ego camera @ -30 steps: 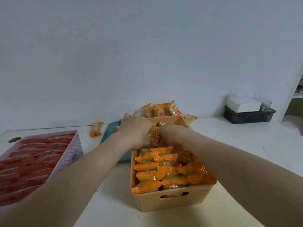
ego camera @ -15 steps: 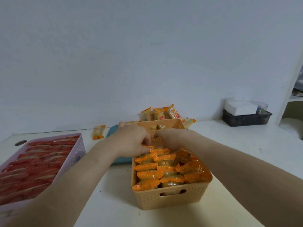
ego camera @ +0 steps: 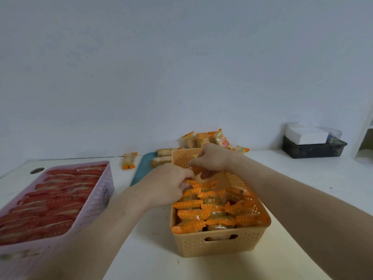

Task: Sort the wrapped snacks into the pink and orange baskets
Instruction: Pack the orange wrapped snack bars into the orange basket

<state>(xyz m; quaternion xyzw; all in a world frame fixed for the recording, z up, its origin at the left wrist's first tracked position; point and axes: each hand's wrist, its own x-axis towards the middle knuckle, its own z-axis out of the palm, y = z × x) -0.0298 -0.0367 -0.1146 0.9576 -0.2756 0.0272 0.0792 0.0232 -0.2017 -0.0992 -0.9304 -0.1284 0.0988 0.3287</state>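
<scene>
The orange basket [ego camera: 220, 243] stands at centre, packed with rows of orange-wrapped snacks [ego camera: 214, 211]. My left hand [ego camera: 167, 186] reaches over its left rim with curled fingers on an orange-wrapped snack in the far rows. My right hand [ego camera: 214, 158] hovers over the basket's far end, its curled fingers pinching an orange-wrapped snack [ego camera: 216, 178] just below it. The pink basket [ego camera: 94, 211] at left holds rows of red-wrapped snacks [ego camera: 50, 201]. Loose snacks [ego camera: 205, 139] are piled behind the orange basket.
A teal tray [ego camera: 142, 168] lies behind my left hand with snacks on it. One loose snack [ego camera: 129, 160] lies near the wall. A dark bin with a white box [ego camera: 312, 146] sits at the back right. There is a cable hole [ego camera: 37, 170] in the white table at far left.
My right hand has lifted from the snack rows toward the basket's far end. My left hand has slid slightly nearer along the left rows. The camera tilted down a little.
</scene>
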